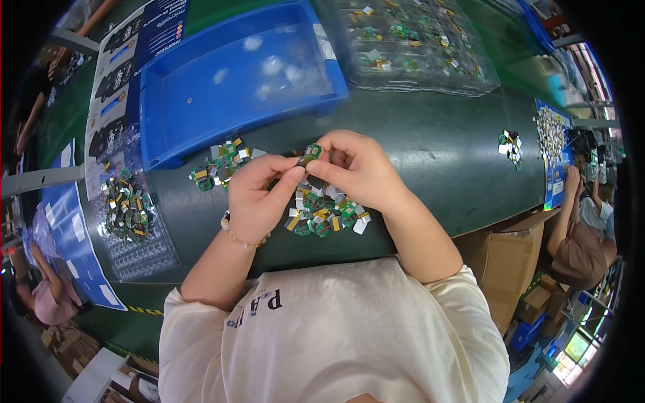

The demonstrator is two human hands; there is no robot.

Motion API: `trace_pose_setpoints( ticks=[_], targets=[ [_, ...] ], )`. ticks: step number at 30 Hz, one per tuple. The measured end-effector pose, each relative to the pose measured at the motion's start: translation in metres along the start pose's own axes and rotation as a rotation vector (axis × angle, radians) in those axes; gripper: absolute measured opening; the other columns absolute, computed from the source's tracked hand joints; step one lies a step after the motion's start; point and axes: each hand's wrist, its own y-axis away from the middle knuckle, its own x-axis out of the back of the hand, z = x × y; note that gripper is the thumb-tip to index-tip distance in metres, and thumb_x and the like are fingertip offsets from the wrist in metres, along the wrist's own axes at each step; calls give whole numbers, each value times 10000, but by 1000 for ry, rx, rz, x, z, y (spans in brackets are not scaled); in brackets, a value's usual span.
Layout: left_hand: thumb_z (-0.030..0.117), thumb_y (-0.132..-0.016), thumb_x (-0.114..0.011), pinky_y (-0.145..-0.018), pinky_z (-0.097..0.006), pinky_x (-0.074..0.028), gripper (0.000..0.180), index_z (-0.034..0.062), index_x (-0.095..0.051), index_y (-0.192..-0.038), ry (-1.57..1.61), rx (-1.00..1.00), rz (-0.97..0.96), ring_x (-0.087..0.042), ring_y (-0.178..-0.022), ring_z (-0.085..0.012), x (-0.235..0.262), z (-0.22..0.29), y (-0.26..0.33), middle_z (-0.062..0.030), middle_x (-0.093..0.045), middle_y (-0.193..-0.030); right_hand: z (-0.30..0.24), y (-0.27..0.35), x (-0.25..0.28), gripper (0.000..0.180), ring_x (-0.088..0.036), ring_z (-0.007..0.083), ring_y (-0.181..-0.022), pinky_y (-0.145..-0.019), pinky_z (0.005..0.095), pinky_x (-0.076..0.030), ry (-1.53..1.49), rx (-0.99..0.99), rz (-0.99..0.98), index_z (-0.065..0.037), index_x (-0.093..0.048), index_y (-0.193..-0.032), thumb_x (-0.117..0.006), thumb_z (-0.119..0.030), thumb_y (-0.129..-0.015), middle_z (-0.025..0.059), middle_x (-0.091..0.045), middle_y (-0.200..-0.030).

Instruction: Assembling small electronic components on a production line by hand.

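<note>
My left hand (259,195) and my right hand (356,168) meet over the dark green table (437,154), both pinching one small green circuit piece (312,152) between their fingertips. Directly under the hands lies a heap of small green boards with silver and yellow parts (326,213). A second, looser heap of the same boards (222,161) lies just left of my left hand. A bead bracelet sits on my left wrist.
An empty blue plastic tray (235,74) stands behind the hands. A clear blister tray with several boards (410,40) is at the back right, another pile on a clear tray (127,208) at the left. A few boards (510,146) lie far right. Other people sit at both sides; cardboard boxes (510,262) stand below.
</note>
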Motion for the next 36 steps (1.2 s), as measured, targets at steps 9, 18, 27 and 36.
trace_pose_setpoints(
  ticks=[9, 18, 27, 36],
  targets=[
    [81, -895, -571, -668, -216, -503, 153, -3, -639, -1003, -17, 187, -23, -637, -797, -130, -3, 13, -7, -78, -654, -970, -2, -2, 3, 139, -477, 45, -599, -525, 204, -371, 207, 234, 182, -25, -617, -880, -690, -74, -772, -13, -549, -709],
    [136, -936, -502, -791, -261, -513, 272, 26, -551, -1180, 653, 389, -123, -621, -974, -187, 13, 6, -14, -121, -625, -1099, 0, -5, 15, 76, -548, 146, -645, -558, 252, -430, 362, 414, 246, -44, -643, -825, -678, -57, -759, 49, -587, -739],
    [88, -918, -523, -810, -285, -529, 235, 20, -576, -1137, 512, 385, -67, -620, -1003, -222, 10, -2, -9, -119, -624, -1094, -1, -4, -9, 134, -568, 197, -664, -581, 300, -447, 467, 603, 400, -69, -631, -796, -719, -62, -694, 48, -602, -753],
    [48, -901, -536, -805, -302, -534, 216, 19, -585, -1109, 267, 288, -51, -630, -985, -242, 3, 2, -7, -124, -625, -1091, 0, -6, -5, 148, -574, 214, -687, -630, 314, -431, 567, 635, 436, -83, -607, -753, -730, -74, -670, 35, -608, -743]
  ],
)
